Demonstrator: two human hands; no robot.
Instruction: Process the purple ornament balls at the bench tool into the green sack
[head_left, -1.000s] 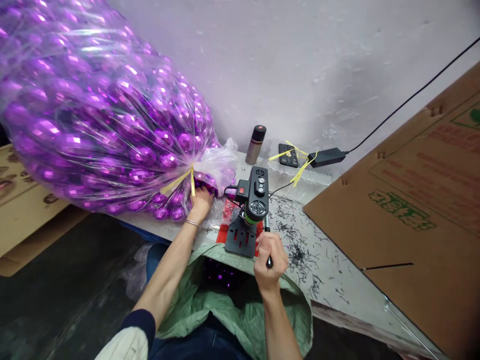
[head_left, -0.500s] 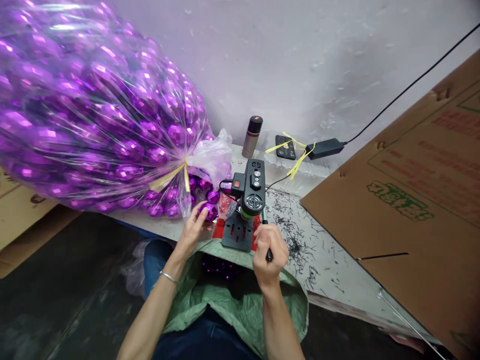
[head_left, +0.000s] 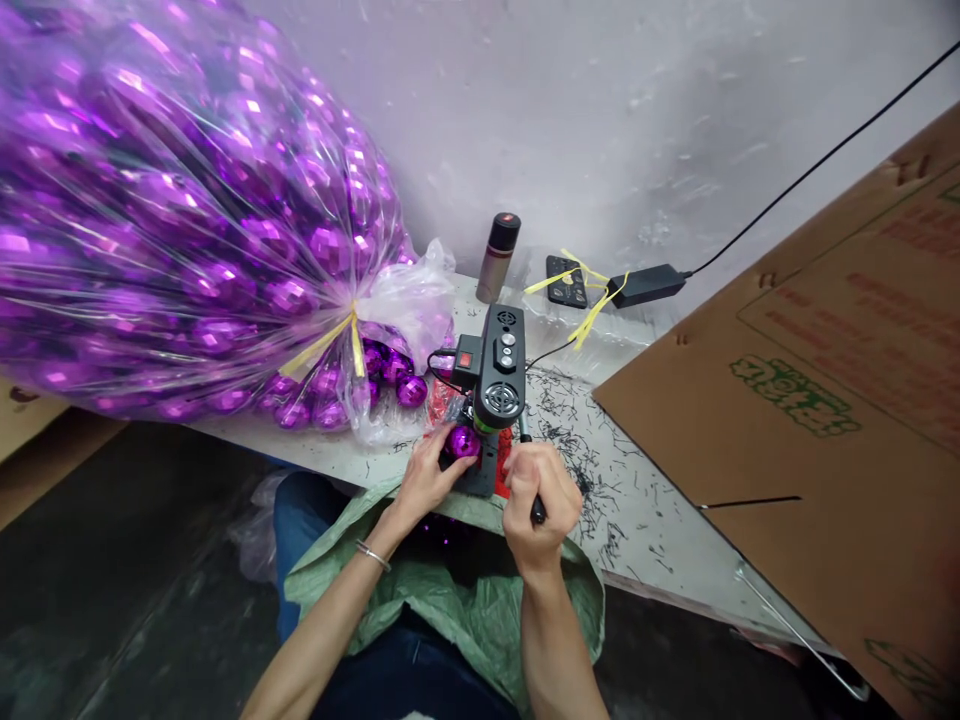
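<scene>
My left hand (head_left: 429,474) holds a shiny purple faceted ball (head_left: 463,441) between thumb and fingers, over the slotted base plate (head_left: 475,481) of a small black machine (head_left: 502,365). The ball sits just left of and below the machine's rounded head. My right hand (head_left: 541,495) is wrapped around the black-ended lever handle (head_left: 538,511) on the machine's right side. Under my wrists a green woven sack (head_left: 480,618) lies open across my lap, with a few purple glints inside its dark mouth.
A big clear bag of purple balls (head_left: 195,230), tied with yellow ribbon, fills the left. Behind the machine stand a spray can (head_left: 498,258), a black phone-like device (head_left: 565,281) and a power adapter (head_left: 648,286). Black clippings (head_left: 600,480) litter the table beside a cardboard box (head_left: 817,400).
My left hand has carried the purple ball rightward from beside the bag's mouth to the machine's base plate. My right hand keeps its grip on the lever.
</scene>
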